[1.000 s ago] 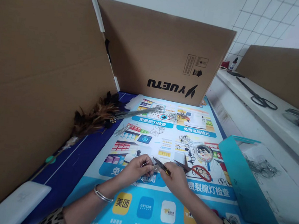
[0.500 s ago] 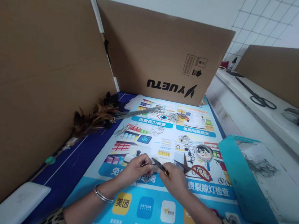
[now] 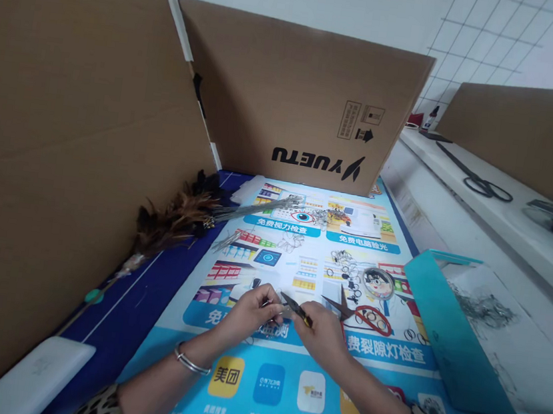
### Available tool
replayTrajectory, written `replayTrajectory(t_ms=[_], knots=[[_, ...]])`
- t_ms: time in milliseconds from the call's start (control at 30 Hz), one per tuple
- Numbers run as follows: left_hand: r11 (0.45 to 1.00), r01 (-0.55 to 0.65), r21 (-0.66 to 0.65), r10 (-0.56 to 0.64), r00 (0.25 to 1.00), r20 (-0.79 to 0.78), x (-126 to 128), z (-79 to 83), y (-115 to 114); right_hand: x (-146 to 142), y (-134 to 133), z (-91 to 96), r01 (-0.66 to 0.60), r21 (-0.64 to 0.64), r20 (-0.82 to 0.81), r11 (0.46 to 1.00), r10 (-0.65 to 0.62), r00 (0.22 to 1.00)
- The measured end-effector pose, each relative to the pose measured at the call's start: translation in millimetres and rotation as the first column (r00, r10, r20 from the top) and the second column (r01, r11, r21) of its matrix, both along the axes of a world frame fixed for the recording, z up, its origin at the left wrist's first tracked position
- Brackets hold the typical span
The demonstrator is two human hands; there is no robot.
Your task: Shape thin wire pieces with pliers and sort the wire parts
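Observation:
In the head view my right hand (image 3: 324, 334) is closed around a pair of pliers (image 3: 298, 309) with dark jaws and a black-and-yellow handle. The jaws point left, towards my left hand (image 3: 252, 313). That hand is pinched on a thin piece of wire, whose exact shape is too small to make out. The fingertips hide part of it. Both hands are close together above the printed mat (image 3: 258, 356). Just right of the pliers lie open scissors with red handles (image 3: 372, 319).
Beyond the scissors are a tape roll (image 3: 378, 284) and several small dark rings (image 3: 351, 285). Thin silver wires (image 3: 261, 208) and brown feathers (image 3: 175, 211) lie at the left. A teal box (image 3: 447, 335) holds tangled wire at the right. Cardboard panels (image 3: 295, 95) stand behind.
Hardly anything differs. Both hands stay in place, with the wire at my left fingertips shifted slightly.

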State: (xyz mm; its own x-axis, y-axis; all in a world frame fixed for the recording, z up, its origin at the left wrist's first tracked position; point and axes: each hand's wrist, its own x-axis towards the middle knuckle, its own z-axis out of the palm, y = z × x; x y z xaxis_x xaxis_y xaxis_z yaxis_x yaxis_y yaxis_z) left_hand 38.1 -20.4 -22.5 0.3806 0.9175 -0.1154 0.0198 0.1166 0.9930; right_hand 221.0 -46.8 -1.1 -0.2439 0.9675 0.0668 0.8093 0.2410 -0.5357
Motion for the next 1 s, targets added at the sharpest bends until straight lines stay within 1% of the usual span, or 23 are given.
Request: replayTrajectory(t_ms=[267, 467, 633, 767, 900, 1000], knots=[[0.999, -0.028, -0.034, 0.029, 1.000, 0.010, 1.2, -3.1, 1.8, -0.2, -0.5, -2.3, 0.003, 0.013, -0.003, 1.000, -0.003, 1.000], [0.997, -0.030, -0.075, 0.034, 0.998, 0.059, 3.3, 2.2, 2.1, -0.3, 0.4, -2.4, 0.001, 0.022, 0.013, 1.000, -0.001, 1.000], [0.991, -0.055, -0.118, 0.061, 0.997, 0.044, 5.1, 5.9, 2.1, -1.4, 0.0, -2.3, 0.003, 0.025, 0.031, 1.000, -0.004, 1.000], [0.987, -0.080, -0.137, 0.085, 0.996, 0.032, 5.7, 4.2, 2.3, -1.9, -0.5, -1.9, 0.009, 0.019, 0.023, 1.000, -0.010, 1.000], [0.990, -0.053, -0.128, 0.059, 0.998, 0.037, 3.4, -0.2, 2.5, -1.0, 0.0, 0.7, 0.026, -0.005, -0.009, 1.000, -0.026, 1.000], [0.994, -0.011, -0.111, 0.017, 0.998, 0.055, 1.4, 0.3, 2.3, 0.2, 1.0, 2.4, 0.023, -0.019, -0.031, 1.000, -0.024, 0.999]])
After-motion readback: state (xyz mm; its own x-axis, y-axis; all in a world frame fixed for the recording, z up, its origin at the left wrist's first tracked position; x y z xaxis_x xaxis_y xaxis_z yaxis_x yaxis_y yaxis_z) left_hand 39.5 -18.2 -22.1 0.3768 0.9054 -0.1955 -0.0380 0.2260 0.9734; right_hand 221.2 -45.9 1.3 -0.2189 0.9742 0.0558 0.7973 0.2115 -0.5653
